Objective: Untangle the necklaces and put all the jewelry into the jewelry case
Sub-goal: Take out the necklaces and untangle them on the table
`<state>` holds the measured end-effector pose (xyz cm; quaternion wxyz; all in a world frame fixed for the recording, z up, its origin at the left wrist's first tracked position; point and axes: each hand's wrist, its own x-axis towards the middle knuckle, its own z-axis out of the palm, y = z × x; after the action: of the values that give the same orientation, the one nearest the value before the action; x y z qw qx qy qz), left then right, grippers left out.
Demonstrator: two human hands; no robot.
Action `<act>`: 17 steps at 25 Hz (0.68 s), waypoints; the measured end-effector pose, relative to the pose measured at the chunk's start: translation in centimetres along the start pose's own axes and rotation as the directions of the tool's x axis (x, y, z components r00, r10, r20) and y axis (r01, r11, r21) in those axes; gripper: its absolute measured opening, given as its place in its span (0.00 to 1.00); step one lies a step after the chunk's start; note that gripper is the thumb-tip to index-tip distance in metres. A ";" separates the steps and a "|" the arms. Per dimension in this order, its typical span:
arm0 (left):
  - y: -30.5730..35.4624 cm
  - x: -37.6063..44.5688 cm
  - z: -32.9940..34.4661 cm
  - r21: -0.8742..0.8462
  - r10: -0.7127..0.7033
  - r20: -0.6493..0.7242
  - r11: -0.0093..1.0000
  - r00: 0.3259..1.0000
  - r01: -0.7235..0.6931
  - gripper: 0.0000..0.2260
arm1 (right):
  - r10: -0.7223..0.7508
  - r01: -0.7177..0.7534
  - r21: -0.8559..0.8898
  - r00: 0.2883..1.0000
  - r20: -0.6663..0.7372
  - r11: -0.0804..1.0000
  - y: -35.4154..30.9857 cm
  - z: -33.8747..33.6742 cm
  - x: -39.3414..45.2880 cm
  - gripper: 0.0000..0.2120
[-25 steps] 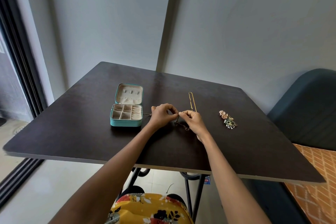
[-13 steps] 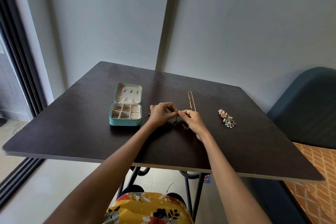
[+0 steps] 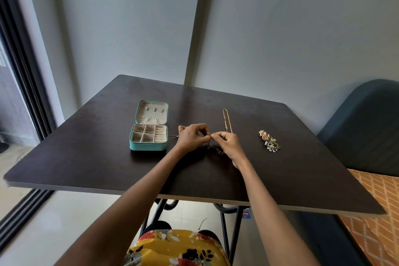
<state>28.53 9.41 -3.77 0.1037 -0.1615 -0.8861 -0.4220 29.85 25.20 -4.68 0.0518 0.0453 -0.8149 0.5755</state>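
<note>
A teal jewelry case [image 3: 149, 147] lies open on the dark table [image 3: 86, 157], its cream compartments showing a thin chain inside. Just right of it my left hand [image 3: 191, 137] and my right hand [image 3: 227, 142] meet fingertip to fingertip, both pinching a thin dark necklace chain [image 3: 213, 149] that trails on the table below them and out to the left beside the case. A gold necklace [image 3: 227, 120] lies stretched straight behind my right hand. A small heap of earrings and ornaments [image 3: 269, 141] sits further right.
The table stands in a corner against grey walls. A dark blue chair back [image 3: 367, 127] rises at the right, with an orange patterned surface [image 3: 380, 211] below it. A dark window frame [image 3: 23, 75] runs along the left.
Both hands stay together over the dark chain with only slight finger movement. The camera view has shifted a little.
</note>
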 end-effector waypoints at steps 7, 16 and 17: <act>-0.1 0.2 0.1 -0.008 -0.001 0.036 1.000 0.999 0.001 0.03 | -0.039 0.038 -0.029 0.999 -0.035 0.999 -0.1 0.1 -0.2 0.03; -0.1 0.2 -0.1 0.036 -0.002 0.067 0.999 0.998 0.000 0.04 | -0.058 0.047 -0.357 0.998 -0.019 0.933 -0.9 0.6 0.3 0.07; -0.1 0.2 -0.1 0.027 -0.008 0.066 1.000 0.998 0.006 0.04 | -0.040 0.039 -0.364 0.999 0.003 0.931 -0.9 0.5 0.3 0.08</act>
<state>28.26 9.31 -3.73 0.0751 -0.1708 -0.8952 -0.4047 29.60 24.42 -3.99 0.0726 0.0500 -0.9061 0.4137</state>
